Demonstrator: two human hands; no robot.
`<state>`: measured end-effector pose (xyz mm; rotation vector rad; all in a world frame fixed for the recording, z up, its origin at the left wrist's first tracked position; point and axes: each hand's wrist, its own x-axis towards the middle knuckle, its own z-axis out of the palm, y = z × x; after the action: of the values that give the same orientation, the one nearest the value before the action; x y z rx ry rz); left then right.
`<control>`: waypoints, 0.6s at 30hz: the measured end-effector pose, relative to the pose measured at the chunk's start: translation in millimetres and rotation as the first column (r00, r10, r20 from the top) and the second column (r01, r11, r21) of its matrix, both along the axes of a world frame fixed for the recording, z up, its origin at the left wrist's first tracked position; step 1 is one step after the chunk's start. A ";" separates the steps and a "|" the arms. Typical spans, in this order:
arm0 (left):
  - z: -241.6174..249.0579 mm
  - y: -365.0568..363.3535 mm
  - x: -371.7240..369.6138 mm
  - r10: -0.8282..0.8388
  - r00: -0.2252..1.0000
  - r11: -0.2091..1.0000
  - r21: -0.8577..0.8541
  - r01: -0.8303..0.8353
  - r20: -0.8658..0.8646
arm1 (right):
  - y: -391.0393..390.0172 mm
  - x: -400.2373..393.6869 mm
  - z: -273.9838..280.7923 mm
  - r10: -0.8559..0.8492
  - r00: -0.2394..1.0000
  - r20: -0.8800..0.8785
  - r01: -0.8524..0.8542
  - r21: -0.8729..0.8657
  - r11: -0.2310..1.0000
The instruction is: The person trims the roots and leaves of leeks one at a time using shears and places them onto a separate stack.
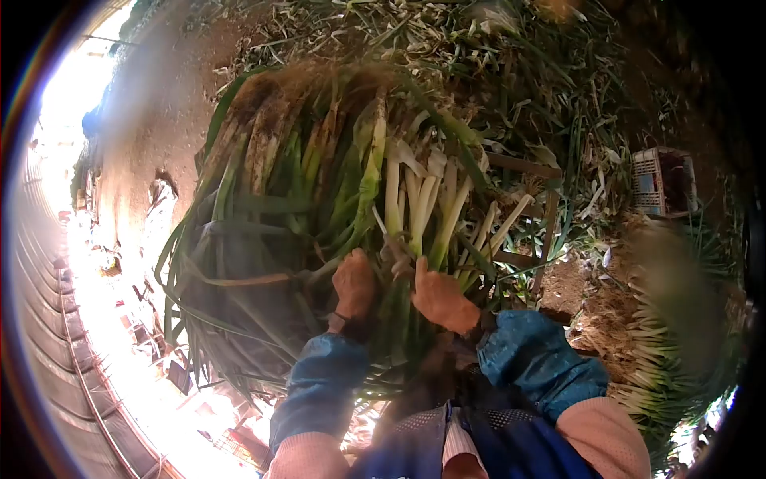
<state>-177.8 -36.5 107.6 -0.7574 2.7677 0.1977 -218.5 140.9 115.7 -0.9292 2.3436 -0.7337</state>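
Observation:
A big heap of long green onions [295, 172] lies in front of me, roots away from me and green leaves trailing toward my body. On its right part, several onions with clean white stems [423, 203] rest together. A twisted, brownish strand [396, 257] crosses the green part of these stems. My left hand [353, 283] is closed in a fist at the strand's left side. Just to the right, my right hand [445, 297] is closed too, its thumb side against the leaves. The strand seems to run into both fists; its ends are hidden.
Loose leaves and trimmings [511, 56] cover the ground at the back. A plastic crate [662, 182] stands at the right. Below it lies a row of white-stemmed onions [650, 343]. Bare dirt [148, 120] shows at the left. A wooden frame [548, 231] stands right of the heap.

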 end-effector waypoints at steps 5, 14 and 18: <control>13.0 21.4 8.1 -0.001 1.000 0.999 0.041 0.000 0.027 | -12.9 -26.4 -31.1 -0.134 0.984 -0.119 0.108 -0.203 0.973; 28.1 42.2 37.3 -0.199 0.968 0.966 0.199 0.167 0.154 | 21.9 -17.1 -30.7 -0.131 0.991 0.024 0.131 0.010 0.991; 21.0 21.3 23.0 -0.478 0.798 0.848 0.428 0.312 0.367 | 24.4 -8.3 -8.2 -0.128 0.985 0.118 0.114 0.113 0.987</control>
<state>-154.7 -15.2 128.7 -0.0851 2.2685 0.3558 -226.8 165.4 107.5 -0.6799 2.3186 -0.6867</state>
